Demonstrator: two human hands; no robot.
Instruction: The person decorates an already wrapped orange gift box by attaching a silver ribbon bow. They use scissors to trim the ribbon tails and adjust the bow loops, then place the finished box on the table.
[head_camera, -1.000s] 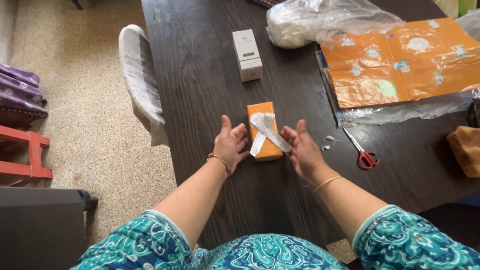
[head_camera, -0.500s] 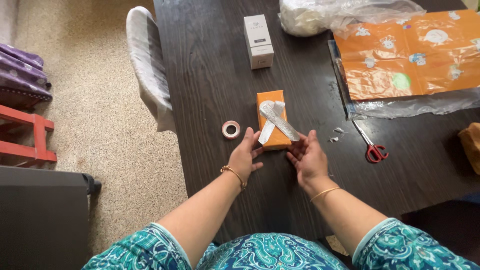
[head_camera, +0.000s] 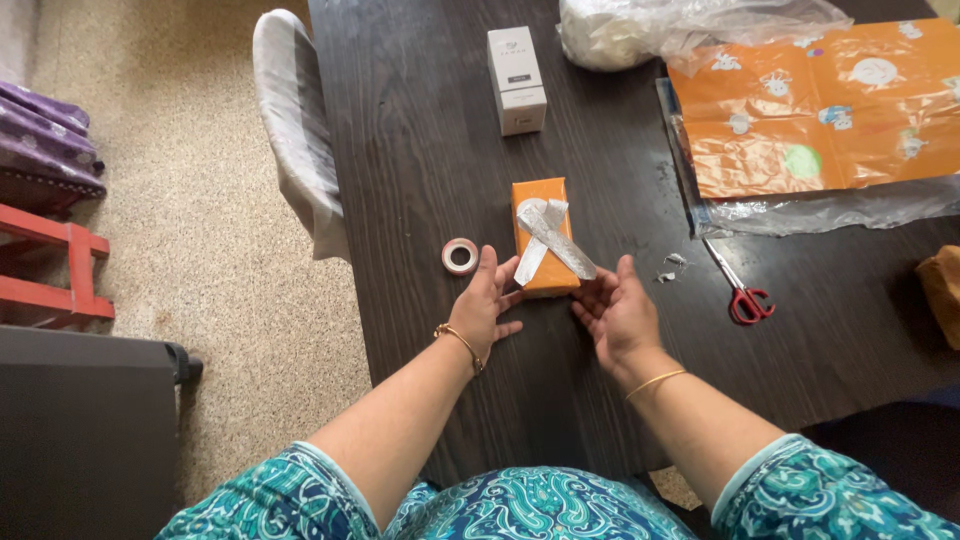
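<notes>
A small box wrapped in orange paper (head_camera: 541, 232), with a silver ribbon bow on top, lies on the dark wooden table (head_camera: 430, 170). My left hand (head_camera: 485, 305) rests at its near left corner, fingers spread and touching the box. At the near right corner is my right hand (head_camera: 618, 312), fingers apart, fingertips against the box and the ribbon's tail. Neither hand grips anything. A roll of tape (head_camera: 460, 257) lies just left of my left hand.
A white carton (head_camera: 517, 81) stands farther back. An orange printed wrapping sheet (head_camera: 810, 105) and clear plastic bags lie at the back right. Red-handled scissors (head_camera: 738, 290) and paper scraps lie right of the box. A covered chair (head_camera: 295, 130) stands at the table's left edge.
Both hands drew back from the box's sides to its near end, uncovering the tape roll. The view shifted slightly.
</notes>
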